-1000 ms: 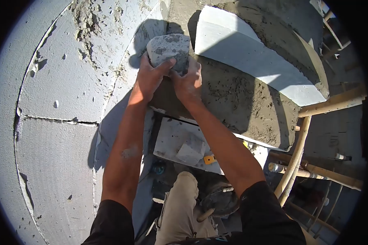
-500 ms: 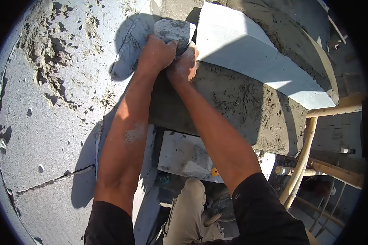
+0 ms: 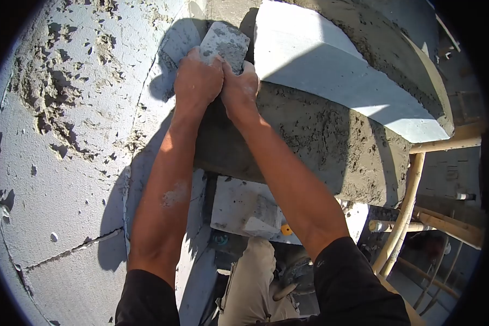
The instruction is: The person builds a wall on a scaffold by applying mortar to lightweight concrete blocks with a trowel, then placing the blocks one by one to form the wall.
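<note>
The left hand [image 3: 199, 77] and the right hand [image 3: 241, 88] jointly hold a rough, mortar-marked block [image 3: 226, 45]. The left fingers are clamped on its lower left portion; the right fingers are clamped on its lower right portion, partly hidden. The two hands touch. The block sits at an angle between the pale wall [image 3: 81, 187] on the left and the curved white slab [image 3: 331, 65] on the right. Contact between the block and the surface beneath cannot be determined. Wet mortar [image 3: 318, 127] extends along the slab's near edge; clumps of mortar [image 3: 54, 98] adhere to the wall. Below the forearms lie a white piece [image 3: 233, 204] and a small yellow object [image 3: 286, 229]. Wooden poles [image 3: 406, 209] stand at the right.
</note>
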Available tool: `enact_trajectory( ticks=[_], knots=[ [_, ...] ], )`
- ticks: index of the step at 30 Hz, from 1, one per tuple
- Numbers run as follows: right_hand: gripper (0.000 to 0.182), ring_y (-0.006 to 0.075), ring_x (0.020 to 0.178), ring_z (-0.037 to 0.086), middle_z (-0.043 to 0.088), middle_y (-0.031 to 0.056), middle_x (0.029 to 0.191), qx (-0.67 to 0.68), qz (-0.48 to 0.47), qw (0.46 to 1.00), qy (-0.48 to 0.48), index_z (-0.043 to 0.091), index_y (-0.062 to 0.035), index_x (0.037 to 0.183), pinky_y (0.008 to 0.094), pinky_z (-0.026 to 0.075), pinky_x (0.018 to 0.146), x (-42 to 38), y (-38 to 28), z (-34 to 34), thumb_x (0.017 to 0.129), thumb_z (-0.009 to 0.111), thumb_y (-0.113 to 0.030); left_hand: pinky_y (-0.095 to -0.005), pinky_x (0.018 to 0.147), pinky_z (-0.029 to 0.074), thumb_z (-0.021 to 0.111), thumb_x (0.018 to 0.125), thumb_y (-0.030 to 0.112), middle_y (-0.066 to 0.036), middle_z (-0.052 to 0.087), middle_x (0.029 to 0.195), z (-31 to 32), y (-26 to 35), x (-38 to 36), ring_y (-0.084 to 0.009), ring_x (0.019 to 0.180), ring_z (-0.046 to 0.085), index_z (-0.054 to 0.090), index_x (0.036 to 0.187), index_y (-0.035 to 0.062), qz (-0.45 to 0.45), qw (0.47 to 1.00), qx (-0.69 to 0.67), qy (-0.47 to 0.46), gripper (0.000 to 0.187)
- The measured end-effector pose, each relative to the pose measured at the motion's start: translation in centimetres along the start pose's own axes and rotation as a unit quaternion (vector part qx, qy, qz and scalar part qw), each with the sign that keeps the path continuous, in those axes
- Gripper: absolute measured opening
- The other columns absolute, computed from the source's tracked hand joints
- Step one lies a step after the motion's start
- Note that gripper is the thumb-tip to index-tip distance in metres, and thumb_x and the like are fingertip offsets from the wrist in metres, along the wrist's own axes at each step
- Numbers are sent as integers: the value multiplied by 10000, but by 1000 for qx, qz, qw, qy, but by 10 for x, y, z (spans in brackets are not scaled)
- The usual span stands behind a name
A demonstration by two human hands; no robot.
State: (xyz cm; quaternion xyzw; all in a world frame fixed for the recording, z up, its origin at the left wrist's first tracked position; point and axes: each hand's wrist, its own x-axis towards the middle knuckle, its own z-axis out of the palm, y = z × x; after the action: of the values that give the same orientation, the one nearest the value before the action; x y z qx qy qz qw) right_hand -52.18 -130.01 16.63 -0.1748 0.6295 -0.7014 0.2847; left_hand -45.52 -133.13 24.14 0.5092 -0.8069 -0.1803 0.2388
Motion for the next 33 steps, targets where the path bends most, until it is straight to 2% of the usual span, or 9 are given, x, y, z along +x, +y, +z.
enact_trajectory(
  ticks=[6,9,12,15,18,24,27,30,33],
  knots=[
    [354,237,1060,643,628,155,1190,342,171,922,-60,555,24,1220,373,551,848,-23,-14,6,968,630,-213,-431,1038,449,651,891,240,-277,598,1293,9,5,-5,-401,1222,574,497,1376,-31,99,989,23,109,576],
    [304,223,1077,640,627,116,1201,513,243,799,-197,550,-12,1227,361,552,892,-15,-6,11,1019,533,-233,-431,1018,466,671,870,193,-232,617,1291,-7,23,5,-382,1203,593,487,1407,36,118,989,34,81,589],
    [298,205,932,670,640,95,1088,583,238,762,-152,528,2,1161,351,589,788,-19,-19,22,1008,596,-244,-427,996,483,666,865,163,-191,648,1261,-14,28,32,-362,1158,625,523,1388,68,135,988,76,4,551],
    [212,186,920,665,643,62,1068,646,253,711,-111,544,-36,1153,370,598,811,-14,-28,32,1023,552,-203,-415,958,510,642,853,119,-176,687,1188,-19,31,60,-348,1090,663,580,1342,87,159,972,145,-97,494],
    [124,183,922,650,630,44,1049,635,258,722,-97,570,-68,1106,409,598,840,-10,-35,41,1020,521,-144,-434,905,538,589,794,55,-232,708,1034,-21,36,72,-370,1010,685,656,1239,91,184,961,141,-150,452],
    [149,185,891,613,598,44,1016,509,230,798,-226,562,-86,1118,437,579,807,-2,-16,39,984,552,-152,-439,888,543,575,781,17,-197,717,1022,-3,15,100,-365,993,686,663,1226,138,295,927,174,-153,470],
    [172,206,913,614,600,45,1021,431,268,831,-229,565,-105,1144,448,535,896,-18,-11,23,992,567,-186,-424,875,546,523,780,-59,-194,711,1052,-3,11,109,-359,973,693,640,1261,164,345,912,140,-174,543],
    [214,187,854,603,586,30,981,391,278,834,-274,566,-110,1155,431,545,859,-37,6,-1,970,616,-206,-421,875,548,527,779,-71,-193,710,1043,0,4,117,-357,972,694,627,1263,155,396,889,128,-190,544],
    [251,174,832,600,582,26,969,307,279,858,-304,565,-103,1177,408,553,827,-53,11,-28,961,638,-208,-414,889,547,543,790,-67,-186,708,1059,-1,4,118,-357,982,692,604,1297,161,354,903,93,-223,560]
  ],
)
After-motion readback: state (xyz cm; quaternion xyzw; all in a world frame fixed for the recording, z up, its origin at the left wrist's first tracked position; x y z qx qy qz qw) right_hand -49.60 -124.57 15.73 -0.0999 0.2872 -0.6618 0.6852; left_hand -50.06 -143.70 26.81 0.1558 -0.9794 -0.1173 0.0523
